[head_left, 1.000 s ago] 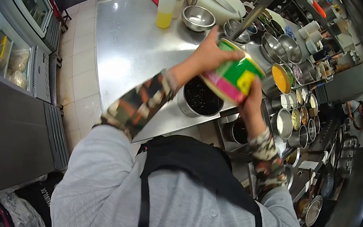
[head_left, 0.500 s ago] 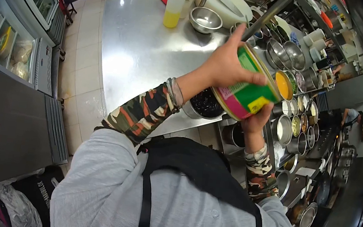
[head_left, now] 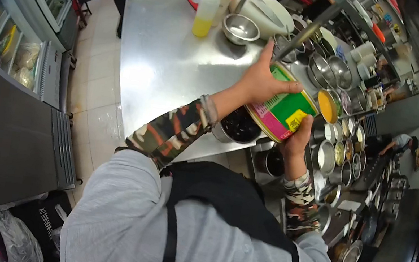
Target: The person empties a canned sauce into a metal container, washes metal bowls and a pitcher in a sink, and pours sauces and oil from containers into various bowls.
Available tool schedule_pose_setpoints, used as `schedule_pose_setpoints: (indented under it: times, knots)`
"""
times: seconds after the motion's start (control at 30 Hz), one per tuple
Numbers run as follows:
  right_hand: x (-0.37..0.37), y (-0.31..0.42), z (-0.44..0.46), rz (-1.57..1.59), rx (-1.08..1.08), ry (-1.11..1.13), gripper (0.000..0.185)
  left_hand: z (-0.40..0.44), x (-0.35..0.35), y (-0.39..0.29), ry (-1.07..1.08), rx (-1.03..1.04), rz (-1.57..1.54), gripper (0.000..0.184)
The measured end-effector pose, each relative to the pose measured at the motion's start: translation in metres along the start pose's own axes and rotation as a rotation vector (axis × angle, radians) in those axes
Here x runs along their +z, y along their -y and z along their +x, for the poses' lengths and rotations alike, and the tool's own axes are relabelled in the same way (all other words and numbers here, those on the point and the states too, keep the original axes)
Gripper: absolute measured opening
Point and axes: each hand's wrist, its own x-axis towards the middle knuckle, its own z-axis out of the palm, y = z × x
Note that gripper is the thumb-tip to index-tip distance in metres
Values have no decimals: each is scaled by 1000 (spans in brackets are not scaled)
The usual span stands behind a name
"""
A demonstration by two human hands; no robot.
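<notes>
Both the left hand (head_left: 263, 82) and right hand (head_left: 297, 140) are clamping a tilted green-and-pink tin can (head_left: 283, 108) near a steel pot (head_left: 226, 136) holding something dark.

Commercial kitchen: steel worktable (head_left: 153, 37) stands central; glass-fronted refrigerator (head_left: 25, 59), left; squeeze bottle (head_left: 205, 15) and steel bowl (head_left: 240, 30), far; food-filled metal containers (head_left: 326, 158), right.

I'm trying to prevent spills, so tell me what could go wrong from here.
The can is tilted between the left hand and right hand; it might slip if either grip loosens.
The pot appears close to the edge of the table, so a bump could spill its dark contents.
</notes>
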Motion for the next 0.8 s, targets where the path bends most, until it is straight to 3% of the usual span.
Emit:
schedule_pose_setpoints:
  times: [0.03,0.1,0.17,0.23,0.3,0.37,0.4,0.43,0.47,0.5,0.57,0.6,0.67,0.8]
  knots:
    - [4,6,-9,84,-88,15,45,-9,4,-9,9,-6,-17,128]
    - [8,2,2,70,-223,8,46,-15,1,-29,23,186,106,128]
    - [-29,-18,20,-61,218,-4,47,12,-5,21,-54,-386,-48,128]
    - [3,-6,7,-200,22,-54,46,8,-4,19,-54,-150,94,127]
    - [6,3,-8,-69,-107,-28,50,-7,0,-4,-53,-38,101,124]
    - [8,4,-5,-49,-63,-28,49,-2,1,-14,-33,91,111,120]
    - [9,3,-4,-22,-14,-29,48,11,-3,-7,-29,-92,95,119]
    - [13,14,13,120,319,-18,49,17,-3,0,-21,-294,71,117]
    - [12,13,22,75,427,-12,50,28,-4,-8,-47,-633,-84,94]
    - [16,14,37,31,515,21,52,39,-10,-5,-48,-613,-79,94]
    - [18,18,40,18,521,78,56,48,-22,13,206,-770,-309,60]
    - [17,21,40,40,523,103,58,52,-23,14,207,-776,-310,60]
    - [7,24,42,80,520,164,70,64,-28,16,357,-795,-347,39]
    - [25,54,31,-93,491,246,82,78,-31,16,409,-810,-261,38]
